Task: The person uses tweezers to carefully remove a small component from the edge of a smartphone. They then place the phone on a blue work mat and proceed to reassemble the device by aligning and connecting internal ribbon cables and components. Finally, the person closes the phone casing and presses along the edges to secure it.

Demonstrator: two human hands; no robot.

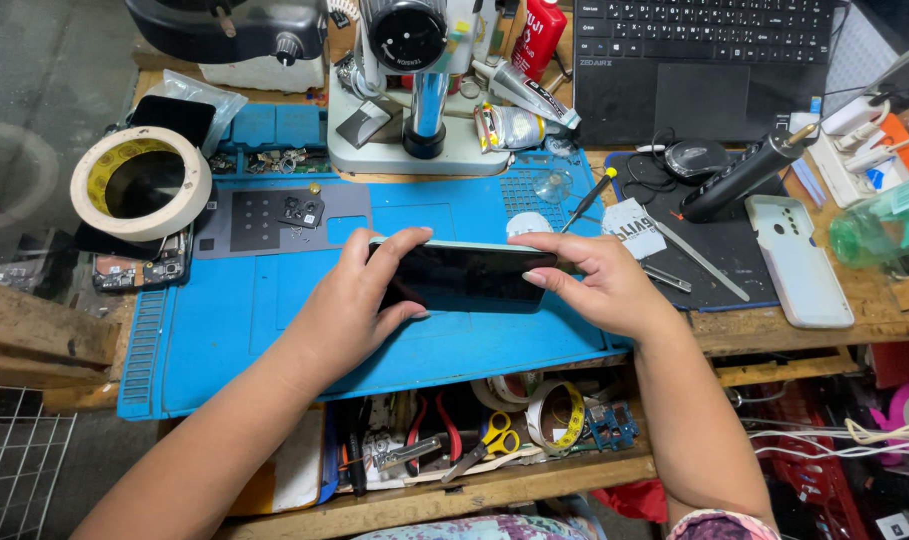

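At mid-frame over the blue mat point(224, 330), the left hand point(349, 305) and right hand point(599, 285) pinch the ends of a dark-screened phone point(464, 277), apparently closed up, while loose small parts point(302, 210) remain upper left.

Worn wooden workbench point(794, 325) with an open lower shelf point(494, 485) along its front edge, lit evenly from above. Grey concrete floor point(34, 70) at left, a white wire rack point(14, 455) at lower left. Rough wooden planks point(34, 335) jut beside the bench's left end.
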